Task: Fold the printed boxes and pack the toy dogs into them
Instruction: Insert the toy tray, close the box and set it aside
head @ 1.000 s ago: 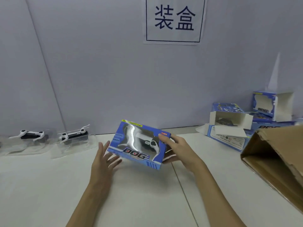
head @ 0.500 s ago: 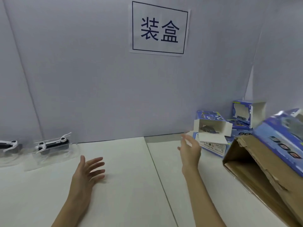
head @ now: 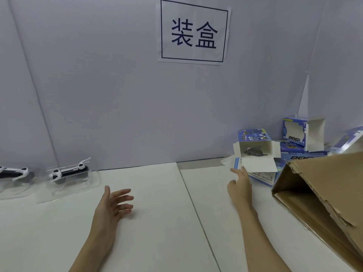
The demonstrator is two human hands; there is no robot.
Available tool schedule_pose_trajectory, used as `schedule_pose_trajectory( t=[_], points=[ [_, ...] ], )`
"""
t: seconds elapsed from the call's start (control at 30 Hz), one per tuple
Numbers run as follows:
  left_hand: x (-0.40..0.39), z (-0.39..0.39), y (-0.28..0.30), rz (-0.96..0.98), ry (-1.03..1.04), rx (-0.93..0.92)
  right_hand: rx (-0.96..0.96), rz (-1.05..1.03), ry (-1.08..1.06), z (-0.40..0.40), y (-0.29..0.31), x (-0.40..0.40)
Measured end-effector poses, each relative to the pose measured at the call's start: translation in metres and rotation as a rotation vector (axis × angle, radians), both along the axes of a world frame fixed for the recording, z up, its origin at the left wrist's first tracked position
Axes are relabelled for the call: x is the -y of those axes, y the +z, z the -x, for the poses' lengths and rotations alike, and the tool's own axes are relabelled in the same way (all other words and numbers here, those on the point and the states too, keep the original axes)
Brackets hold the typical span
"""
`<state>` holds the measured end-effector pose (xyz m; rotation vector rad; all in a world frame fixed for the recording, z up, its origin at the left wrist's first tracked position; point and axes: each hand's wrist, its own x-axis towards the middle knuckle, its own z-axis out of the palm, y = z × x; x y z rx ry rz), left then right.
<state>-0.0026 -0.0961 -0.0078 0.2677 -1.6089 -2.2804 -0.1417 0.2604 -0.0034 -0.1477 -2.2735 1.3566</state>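
Left hand (head: 112, 203) lies over the white surface (head: 157, 222) at about 7 o'clock, fingers spread and relaxed, gripping nothing. Right hand (head: 240, 185) is extended toward 3 o'clock, fingers straight, holding nothing; its fingertips are at the lower white flap of an open printed box (head: 255, 154) (contact with the flap looks likely but cannot be confirmed).

That box lies on its side with the opening toward the camera; a dark item sits inside, too small to identify. It rests on other blue "DOG" boxes (head: 302, 156) stacked at 3 o'clock against the grey wall (head: 117, 95). Another folded box (head: 302, 133) stands upright on the stack, one end open.

Two toy dogs, white and black, each in a clear plastic tray, lie at 9 o'clock: one (head: 68, 170) near the wall, the second (head: 11, 172) cut by the frame edge.

A brown cardboard carton (head: 324, 193) lies tilted at 4 o'clock, mouth open. A paper sign (head: 193, 32) with two printed characters hangs at 12 o'clock.
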Motion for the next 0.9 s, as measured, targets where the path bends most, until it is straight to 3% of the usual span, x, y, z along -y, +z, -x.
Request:
schedule_pose_trajectory(
  t=[0.17,0.37,0.53,0.7,0.9],
  points=[
    [0.001,0.004,-0.002,0.003,-0.003,-0.001,-0.134,-0.059,0.034,-0.009,0.013,0.029],
    [-0.001,0.005,-0.006,0.093,0.046,-0.007,-0.256,-0.150,0.266,-0.044,0.032,0.094],
    [-0.014,0.003,-0.013,0.571,0.205,-0.064,-0.499,0.038,0.462,-0.090,0.057,0.145],
    [-0.020,0.003,-0.010,0.783,0.267,-0.145,-0.690,0.063,0.545,-0.113,0.070,0.154],
    [-0.029,-0.005,-0.002,1.086,0.279,-0.194,-0.753,0.228,0.566,-0.114,0.078,0.143]
  ],
)
